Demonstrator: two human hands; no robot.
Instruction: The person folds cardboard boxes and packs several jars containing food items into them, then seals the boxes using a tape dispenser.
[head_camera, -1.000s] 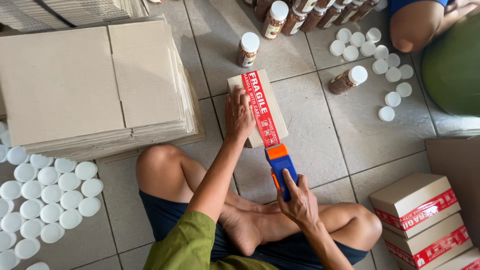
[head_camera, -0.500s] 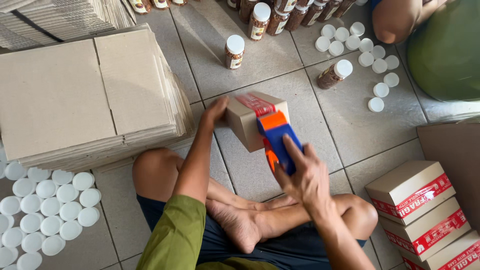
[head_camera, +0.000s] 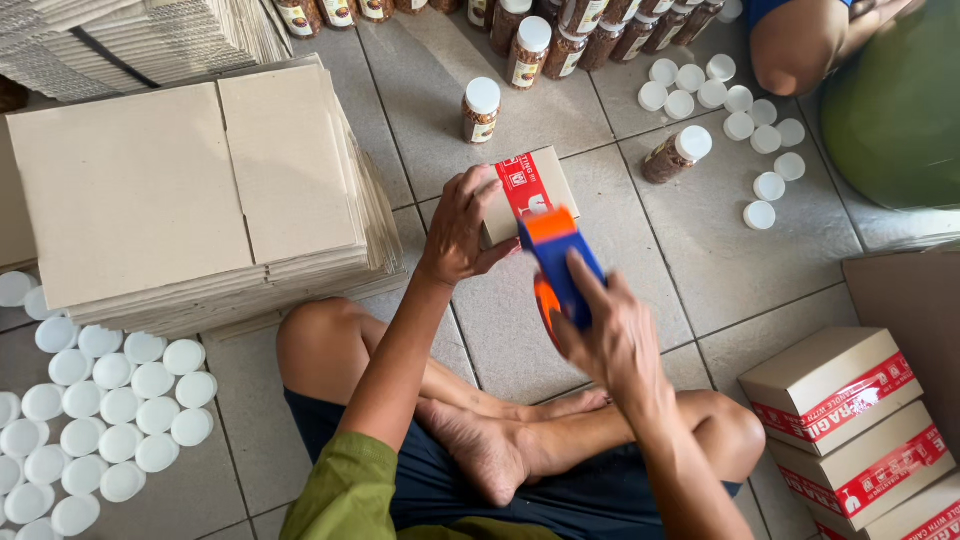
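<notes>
I sit cross-legged on a tiled floor. My left hand (head_camera: 462, 228) grips a small cardboard box (head_camera: 555, 178), lifted off the floor and tilted, with a strip of red and white tape across it. My right hand (head_camera: 612, 335) holds a blue and orange tape dispenser (head_camera: 556, 258) whose front end sits against the box's near side. The hands are close together, the box between them.
A tall stack of flat cardboard sheets (head_camera: 190, 190) lies at my left. White lids (head_camera: 95, 400) cover the floor at lower left and upper right. Jars with white lids (head_camera: 481, 108) stand ahead. Taped boxes (head_camera: 840, 400) are stacked at right. Another person's knee (head_camera: 800, 45) shows top right.
The box lay flat on the floor under my left hand; now it is lifted and tilted. The tape dispenser has moved up from the box's near end onto its side.
</notes>
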